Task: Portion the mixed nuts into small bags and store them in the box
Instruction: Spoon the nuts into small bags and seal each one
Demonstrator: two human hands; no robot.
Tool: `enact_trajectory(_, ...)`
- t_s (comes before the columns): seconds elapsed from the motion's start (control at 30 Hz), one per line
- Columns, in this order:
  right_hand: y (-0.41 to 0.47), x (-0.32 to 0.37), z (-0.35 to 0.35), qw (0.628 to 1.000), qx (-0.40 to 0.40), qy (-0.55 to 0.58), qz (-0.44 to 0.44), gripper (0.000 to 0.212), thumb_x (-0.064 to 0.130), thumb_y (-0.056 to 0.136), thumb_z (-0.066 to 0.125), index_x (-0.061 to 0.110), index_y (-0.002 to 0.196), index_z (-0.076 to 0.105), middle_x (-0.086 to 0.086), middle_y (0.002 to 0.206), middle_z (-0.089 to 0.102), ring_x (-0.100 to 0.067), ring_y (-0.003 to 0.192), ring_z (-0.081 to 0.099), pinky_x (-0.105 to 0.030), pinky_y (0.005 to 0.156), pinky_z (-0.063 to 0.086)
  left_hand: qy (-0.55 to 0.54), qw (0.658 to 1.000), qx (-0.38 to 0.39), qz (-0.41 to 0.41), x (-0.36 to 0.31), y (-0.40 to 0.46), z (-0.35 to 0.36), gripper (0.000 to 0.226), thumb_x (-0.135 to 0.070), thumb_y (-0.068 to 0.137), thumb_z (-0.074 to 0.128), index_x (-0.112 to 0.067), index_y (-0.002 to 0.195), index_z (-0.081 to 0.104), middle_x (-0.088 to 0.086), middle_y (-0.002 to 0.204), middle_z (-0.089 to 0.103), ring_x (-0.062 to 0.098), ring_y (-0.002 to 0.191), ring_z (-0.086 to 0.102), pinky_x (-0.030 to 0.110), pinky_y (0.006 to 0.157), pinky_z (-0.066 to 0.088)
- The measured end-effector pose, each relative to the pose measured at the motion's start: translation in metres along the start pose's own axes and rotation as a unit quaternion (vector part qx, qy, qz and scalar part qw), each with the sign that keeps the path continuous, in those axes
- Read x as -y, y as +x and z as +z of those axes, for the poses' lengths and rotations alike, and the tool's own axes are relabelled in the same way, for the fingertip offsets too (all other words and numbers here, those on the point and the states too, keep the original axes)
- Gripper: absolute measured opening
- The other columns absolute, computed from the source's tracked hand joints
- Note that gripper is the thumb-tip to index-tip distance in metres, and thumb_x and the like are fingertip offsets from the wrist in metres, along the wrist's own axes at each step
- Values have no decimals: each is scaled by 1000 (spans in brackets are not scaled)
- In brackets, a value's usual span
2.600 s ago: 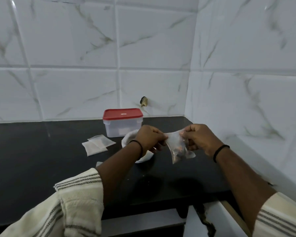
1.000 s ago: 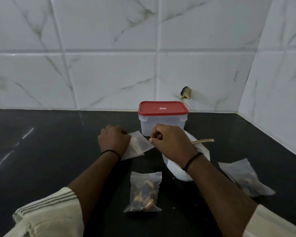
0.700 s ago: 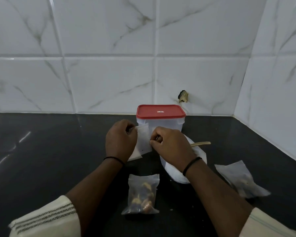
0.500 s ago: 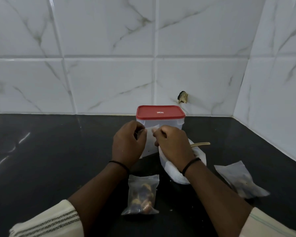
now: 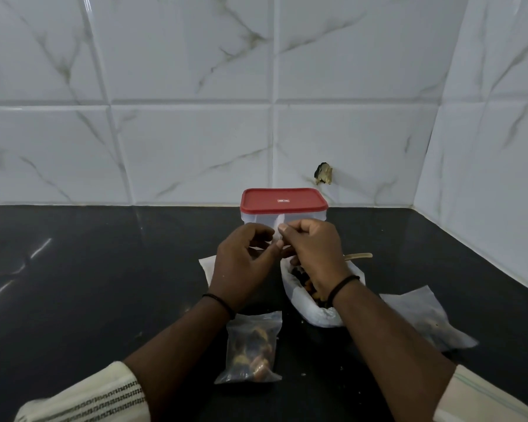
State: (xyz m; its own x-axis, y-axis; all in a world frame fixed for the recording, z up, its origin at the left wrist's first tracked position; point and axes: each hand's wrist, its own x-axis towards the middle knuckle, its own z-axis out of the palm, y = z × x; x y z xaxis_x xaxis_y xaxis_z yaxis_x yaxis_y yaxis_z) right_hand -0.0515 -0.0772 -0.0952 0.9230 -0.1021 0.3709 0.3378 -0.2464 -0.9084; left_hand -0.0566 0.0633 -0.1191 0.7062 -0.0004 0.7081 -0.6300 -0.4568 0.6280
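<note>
Pinching a small empty bag [image 5: 277,231] between them at the centre of the frame, the two hands are raised just in front of the box: the left hand [image 5: 241,269] has thumb and curled fingers on the bag's left edge, the right hand [image 5: 313,254] has its fingertips closed on the right edge, and they look to be teasing the mouth apart. The film is thin and nearly invisible against the box wall, so the likeliest slip is that the two layers fail to separate, or the bag slides out of one pinch and drops toward the open pouch of mixed nuts [image 5: 310,295] lying just below the right wrist. That pouch is slack and its mouth gapes upward, with dark and orange nuts showing; a knock from the forearm could tip it and scatter nuts over the black tabletop [image 5: 89,284]. A pale wooden spoon handle [image 5: 358,256] pokes out beyond it to the right. The box [image 5: 284,212], at centre against the tiled wall, has its red lid on, and I cannot tell what is inside. One filled bag [image 5: 250,348] lies flat at lower centre, a second filled bag [image 5: 427,322] at lower right, both outside the box. Spare empty bags [image 5: 206,264] peek out left of the left hand.
</note>
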Motion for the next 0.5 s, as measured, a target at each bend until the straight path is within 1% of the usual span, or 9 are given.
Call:
enact_trajectory(0.07, -1, 1, -1, 1000, 20, 18, -6, 19, 23, 96, 64, 12, 85, 75, 0, 72, 74, -16, 66, 71, -25, 56, 56, -8, 1000, -6, -22, 3, 0, 0, 23, -27, 85, 72, -14, 104, 69, -4, 93, 69, 9, 85, 67, 32, 75, 58)
enact_trajectory(0.17, -1, 1, -1, 998, 43, 45, 0, 15, 21, 95, 66, 11, 88, 75, -1, 74, 75, -16, 65, 69, -27, 59, 55, -36, 998, -13, -50, 6, 0, 0, 22, -23, 84, 74, -13, 104, 72, -3, 92, 72, 10, 84, 69, 37, 77, 60)
enact_trajectory(0.33, 1, 0, -3, 996, 62, 66, 10, 9, 15, 93, 67, 15, 89, 76, -2, 76, 75, -15, 67, 69, -28, 60, 54, -58, 996, -20, -65, 7, 1, 0, 25, -22, 82, 76, -11, 104, 73, -2, 90, 73, 11, 82, 70, 40, 76, 60)
enact_trajectory(0.5, 2, -2, -3, 995, 74, 59, 6, 9, 10, 92, 67, 13, 94, 75, -4, 80, 76, -14, 67, 69, -24, 58, 53, -67, 994, -26, -88, 9, 3, -1, 20, -21, 80, 78, -11, 97, 75, -1, 85, 74, 12, 77, 71, 40, 73, 61)
